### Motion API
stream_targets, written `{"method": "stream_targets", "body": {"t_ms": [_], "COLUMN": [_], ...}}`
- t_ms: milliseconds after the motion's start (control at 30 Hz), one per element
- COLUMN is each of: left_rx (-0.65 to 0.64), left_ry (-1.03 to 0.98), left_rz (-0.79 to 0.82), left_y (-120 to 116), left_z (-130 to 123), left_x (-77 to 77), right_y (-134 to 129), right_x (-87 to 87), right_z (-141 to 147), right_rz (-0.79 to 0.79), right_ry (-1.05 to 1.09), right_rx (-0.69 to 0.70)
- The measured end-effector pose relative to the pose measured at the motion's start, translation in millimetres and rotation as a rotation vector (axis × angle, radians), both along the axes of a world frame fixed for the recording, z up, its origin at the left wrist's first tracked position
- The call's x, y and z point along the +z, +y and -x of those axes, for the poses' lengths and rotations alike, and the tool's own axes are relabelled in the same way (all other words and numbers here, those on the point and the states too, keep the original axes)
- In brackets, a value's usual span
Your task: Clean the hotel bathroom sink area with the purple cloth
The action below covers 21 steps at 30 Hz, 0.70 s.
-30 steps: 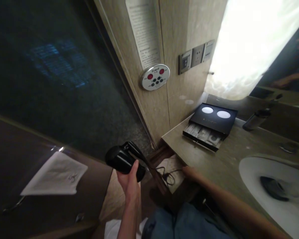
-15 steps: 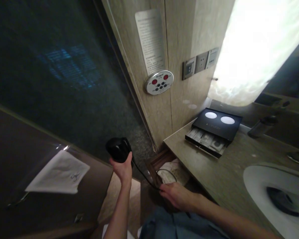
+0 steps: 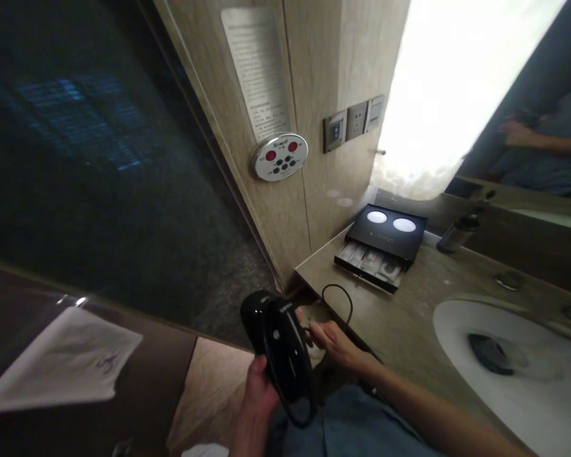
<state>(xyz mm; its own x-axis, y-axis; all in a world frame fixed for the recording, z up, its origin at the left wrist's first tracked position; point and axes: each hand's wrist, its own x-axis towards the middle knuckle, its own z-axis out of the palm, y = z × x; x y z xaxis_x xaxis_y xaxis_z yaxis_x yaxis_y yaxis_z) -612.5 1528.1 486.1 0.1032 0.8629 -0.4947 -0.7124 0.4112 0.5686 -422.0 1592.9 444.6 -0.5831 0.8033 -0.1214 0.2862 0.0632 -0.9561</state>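
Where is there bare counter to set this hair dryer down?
The countertop is bare between the open drawer and the sink basin. The back is crowded by the black box and bottle; in this view, the power cord loops across the front edge.

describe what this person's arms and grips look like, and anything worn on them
The left grip and right grip are ungloved human hands. The left forearm and right forearm are uncovered, with no sleeve, watch or bracelet showing on either. Blur and shadow hide whether any ring is worn. A blue garment shows below.
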Motion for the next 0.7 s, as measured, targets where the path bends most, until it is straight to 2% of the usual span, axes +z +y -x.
{"method": "stream_targets", "body": {"t_ms": [33, 100, 167, 233, 300, 367, 400, 467, 500, 533, 567, 600, 633, 700], "left_rx": [0.077, 0.244, 0.398, 0.539, 0.601, 0.507, 0.377, 0.009, -0.180, -0.346, -0.454, -0.474, -0.411, -0.092], "left_ry": [-0.097, -0.187, -0.122, 0.078, 0.455, 0.828, 0.941, 0.953, 0.888, 0.782, 0.644, 0.510, 0.396, 0.284], "left_rz": [-0.070, -0.171, -0.119, 0.008, 0.065, 0.070, 0.044, -0.053, -0.127, -0.203, -0.253, -0.269, -0.245, -0.116], "left_y": [8.4, 27.8, 47.2, 61.3, 65.4, 57.3, 49.0, 26.5, 13.7, 1.2, -10.1, -19.2, -25.0, -24.4], "left_z": [-2.8, -2.8, 5.9, 21.8, 40.1, 53.7, 56.7, 53.6, 48.0, 40.7, 32.3, 23.7, 15.4, 2.8], "left_x": [4.6, 12.7, 13.2, 4.2, -8.1, -13.8, -12.0, 0.5, 9.3, 18.0, 25.2, 29.8, 31.5, 26.3], "right_y": [-10.6, -29.6, -44.5, -52.4, -49.1, -32.2, -18.9, 13.1, 28.8, 41.9, 50.3, 52.8, 48.5, 20.9], "right_x": [-12.6, -32.8, -41.0, -31.6, -3.8, 35.2, 54.6, 83.1, 89.1, 88.4, 81.5, 69.2, 53.2, 17.0], "right_z": [0.4, -2.7, -10.8, -22.9, -36.5, -47.7, -50.9, -50.6, -46.8, -40.5, -32.2, -22.4, -12.0, 5.8], "right_rz": [0.043, 0.006, -0.111, -0.248, -0.420, -0.634, -0.729, -0.832, -0.818, -0.755, -0.647, -0.509, -0.359, -0.082], "right_ry": [-0.009, -0.063, -0.156, -0.265, -0.323, -0.303, -0.264, -0.147, -0.073, 0.008, 0.086, 0.147, 0.184, 0.167], "right_rx": [-0.054, -0.118, -0.099, -0.004, 0.123, 0.195, 0.178, 0.055, -0.018, -0.090, -0.157, -0.208, -0.236, -0.220]}}
